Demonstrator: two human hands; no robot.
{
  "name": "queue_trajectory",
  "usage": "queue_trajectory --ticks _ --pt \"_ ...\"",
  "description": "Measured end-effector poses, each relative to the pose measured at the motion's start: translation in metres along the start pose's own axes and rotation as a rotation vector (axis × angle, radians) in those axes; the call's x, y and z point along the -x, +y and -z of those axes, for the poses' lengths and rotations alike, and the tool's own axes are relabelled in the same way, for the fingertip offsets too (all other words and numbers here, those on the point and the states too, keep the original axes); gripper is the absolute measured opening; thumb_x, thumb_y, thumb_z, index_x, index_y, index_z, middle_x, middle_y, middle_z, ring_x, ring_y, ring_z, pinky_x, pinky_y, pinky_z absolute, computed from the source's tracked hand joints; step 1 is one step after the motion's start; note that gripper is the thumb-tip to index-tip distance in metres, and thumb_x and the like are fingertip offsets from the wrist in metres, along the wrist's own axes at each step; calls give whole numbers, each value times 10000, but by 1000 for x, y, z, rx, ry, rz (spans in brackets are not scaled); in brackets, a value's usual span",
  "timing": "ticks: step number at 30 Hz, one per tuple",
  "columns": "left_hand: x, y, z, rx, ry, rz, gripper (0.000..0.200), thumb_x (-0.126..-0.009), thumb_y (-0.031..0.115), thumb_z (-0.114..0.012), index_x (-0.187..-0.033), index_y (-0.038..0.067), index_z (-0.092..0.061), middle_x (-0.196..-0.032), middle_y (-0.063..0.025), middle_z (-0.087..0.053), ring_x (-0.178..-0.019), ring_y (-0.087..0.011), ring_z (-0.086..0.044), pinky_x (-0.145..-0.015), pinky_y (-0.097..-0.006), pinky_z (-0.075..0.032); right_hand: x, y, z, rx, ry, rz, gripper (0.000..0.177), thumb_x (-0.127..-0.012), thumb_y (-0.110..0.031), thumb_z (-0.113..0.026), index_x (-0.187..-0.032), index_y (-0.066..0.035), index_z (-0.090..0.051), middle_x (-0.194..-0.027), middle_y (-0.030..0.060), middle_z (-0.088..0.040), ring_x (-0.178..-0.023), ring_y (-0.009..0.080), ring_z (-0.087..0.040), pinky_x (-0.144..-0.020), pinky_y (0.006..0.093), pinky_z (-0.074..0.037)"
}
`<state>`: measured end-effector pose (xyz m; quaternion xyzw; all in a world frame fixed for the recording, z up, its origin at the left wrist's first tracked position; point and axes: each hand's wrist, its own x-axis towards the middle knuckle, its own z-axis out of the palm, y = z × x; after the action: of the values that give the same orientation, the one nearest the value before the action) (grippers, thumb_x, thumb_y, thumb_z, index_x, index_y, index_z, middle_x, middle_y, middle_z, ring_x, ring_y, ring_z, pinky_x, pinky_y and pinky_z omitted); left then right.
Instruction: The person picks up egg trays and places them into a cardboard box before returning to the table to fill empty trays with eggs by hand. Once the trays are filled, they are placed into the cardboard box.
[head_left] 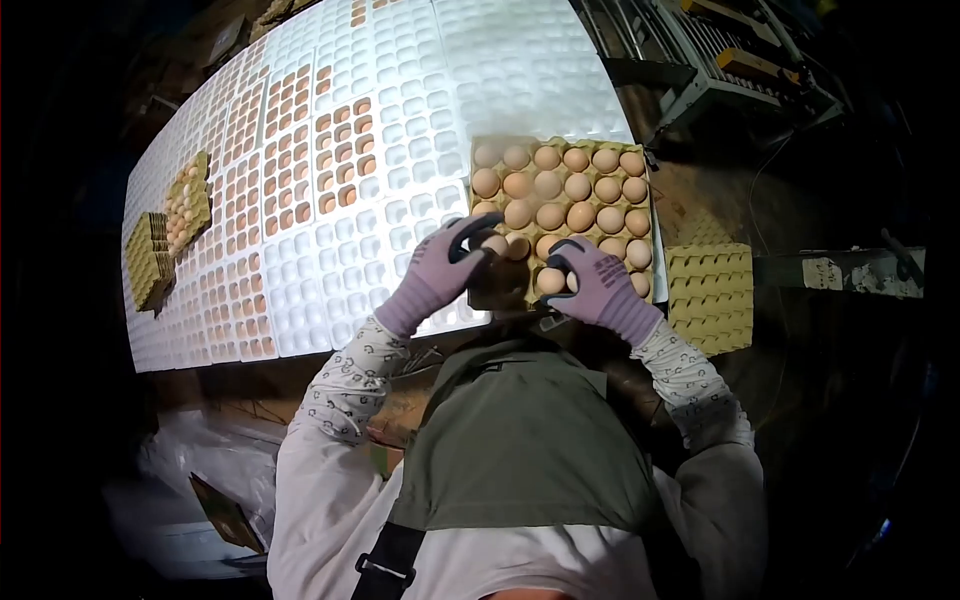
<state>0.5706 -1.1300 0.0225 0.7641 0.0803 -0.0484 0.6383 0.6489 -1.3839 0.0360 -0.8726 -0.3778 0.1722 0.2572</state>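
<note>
A yellowish pulp tray [510, 290] full of brown eggs lies at the right end of the white table, with bare cups at its near left corner. My left hand [440, 270], in a purple glove with dark fingertips, curls its fingers round an egg [494, 244] at the tray's left edge. Over the near rows, my right hand [600, 285], gloved alike, has its thumb and fingers bent around an egg [573, 282] that is mostly hidden. Another egg [550, 281] sits just left of it.
White moulded trays [400, 100] cover the table, several holding brown eggs. Stacked pulp trays [710, 295] stand right of the table. At the far left are another stack [150, 262] and an egg-filled tray [187, 205]. A metal roller frame [735, 60] stands at the back right.
</note>
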Motion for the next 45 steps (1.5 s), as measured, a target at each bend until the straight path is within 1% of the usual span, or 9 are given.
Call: queue_trajectory --ticks 3,7,12,16,20,25,30,40,45 --pt "-2 17 10 -980 74 -226 349 -865 183 -690 -1209 238 -706 -1362 -94 -550 -1076 -316 -630 -872 -395 -561 -13 7 9 -950 -77 -258 324 -884 -149 -687 -1184 -49 -617 -1132 139 -659 -884 256 -676 -803 373 -554" --pt "-12 -20 -1 -1379 -70 -419 354 -745 275 -791 -1092 230 -742 -1361 -50 -532 -1106 -286 -569 -867 -392 -557 -45 -19 -15 395 132 127 456 -777 -291 -808 -1192 -200 -641 -1286 84 -549 -1020 274 -621 -798 401 -560" --pt "5 -67 9 13 295 54 407 -866 208 -789 -1242 92 -682 -1337 -101 -559 -1151 -213 -606 -890 -327 -558 -65 -30 -38 615 105 88 457 -691 -307 -854 -1082 -189 -648 -1311 88 -506 -1072 297 -557 -793 406 -540" --pt "55 -113 31 1495 100 137 544 -970 537 -629 -1273 86 -597 -1170 -93 -640 -1092 -280 -641 -864 -367 -591 -66 -28 -22 -547 173 4 356 -829 -214 -807 -1123 -60 -680 -1118 99 -623 -968 194 -611 -838 335 -504" --pt "101 -161 77 1618 390 226 590 -964 633 -564 -1216 102 -612 -1176 -87 -642 -1019 -315 -677 -792 -389 -616 -83 -83 -33 -728 -15 8 362 -1016 -284 -577 -1219 9 -638 -965 59 -679 -772 104 -602 -678 241 -488" --pt "153 -205 218 796 886 535 404 -931 411 -739 -1026 18 -727 -871 -18 -633 -676 -44 -534 -537 -195 -435 -164 -149 -135 -880 -424 -395 398 -948 -292 -698 -1198 15 -654 -920 35 -680 -764 91 -633 -639 222 -488" --pt "141 -219 310 -873 823 417 450 -712 310 -861 -1110 139 -740 -1391 -139 -509 -1196 -320 -532 -996 -445 -465 -245 -230 -268 -241 -147 -31 462 -722 -305 -866 -1131 -152 -714 -1315 123 -553 -1099 299 -626 -966 407 -525" --pt "135 -256 391 -563 495 508 693 -843 295 -692 -1491 201 -465 -1303 -134 -559 -1143 -321 -606 -956 -442 -517 -360 -275 -352 288 -367 34 485 -889 -285 -638 -1363 -208 -565 -1352 166 -521 -1088 340 -643 -949 458 -518" --pt "90 -269 411 -371 1022 171 585 -872 79 -571 -1451 88 -483 -1244 -202 -552 -1130 -357 -574 -985 -458 -469 -393 -295 -397 164 2 327 623 -896 -310 -626 -1454 -97 -451 -1427 184 -465 -1290 362 -504 -1057 507 -424"
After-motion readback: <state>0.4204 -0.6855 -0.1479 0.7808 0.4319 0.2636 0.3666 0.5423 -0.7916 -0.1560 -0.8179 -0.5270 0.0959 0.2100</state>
